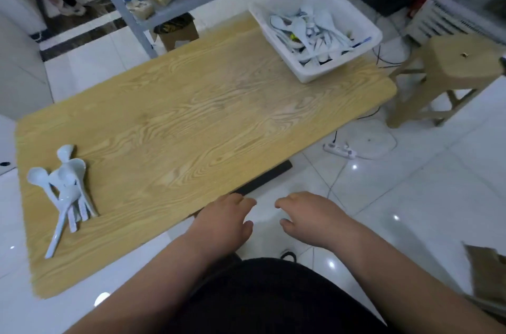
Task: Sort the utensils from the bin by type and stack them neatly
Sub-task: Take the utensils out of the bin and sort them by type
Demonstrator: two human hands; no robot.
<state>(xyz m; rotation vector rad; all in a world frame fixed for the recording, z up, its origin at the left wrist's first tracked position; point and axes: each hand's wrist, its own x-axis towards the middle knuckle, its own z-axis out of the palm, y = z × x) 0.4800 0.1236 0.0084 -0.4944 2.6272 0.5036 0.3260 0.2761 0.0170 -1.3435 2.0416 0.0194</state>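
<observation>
Head view, glossy white spoons (64, 191), grainy wooden table (191, 120), rectangular plastic bin (315, 29)

Broad bare stretch of wooden table (191, 114) open across the middle, free for passage from near edge to far edge. Blocked at the far right corner by a white bin (364, 29) heaped with utensils, walls raised above the tabletop. Blocked at the near left by a loose cluster of white spoons (67, 188), handles fanned toward the near edge. Both well apart, wide clear lane between. Wooden stool (460, 65) just off the right end, beside the bin.
</observation>
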